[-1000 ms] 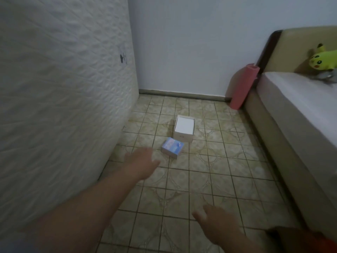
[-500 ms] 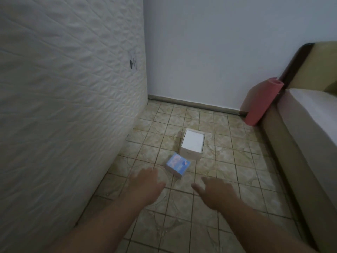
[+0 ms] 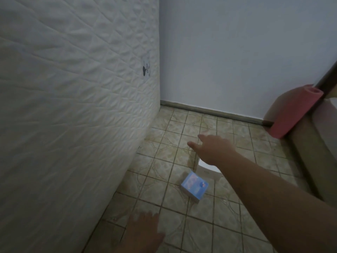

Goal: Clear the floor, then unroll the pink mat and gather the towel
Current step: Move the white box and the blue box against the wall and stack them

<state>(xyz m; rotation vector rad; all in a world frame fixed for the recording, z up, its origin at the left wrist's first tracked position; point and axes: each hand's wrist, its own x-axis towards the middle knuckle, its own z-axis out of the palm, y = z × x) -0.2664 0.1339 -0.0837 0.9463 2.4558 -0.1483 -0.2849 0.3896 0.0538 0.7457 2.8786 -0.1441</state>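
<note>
Reaching out w/ the right hand (image 3: 212, 150), fingers spread and holding nothing, right over the white box (image 3: 207, 168), which it mostly hides on the tile floor (image 3: 228, 234). The blue box (image 3: 194, 186) sits just near-left of it, long side running diagonal, so prob the closer grab for the left hand (image 3: 144, 232), also loose and empty, low near the wall. Pink mat (image 3: 293, 114) is rolled up leaning at far right, well apart; no towel in view.

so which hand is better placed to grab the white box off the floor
Right. The right hand is stretched out open directly over the white box, partly hiding it. The left hand hangs low and nearer the person, short of even the blue box.
</note>
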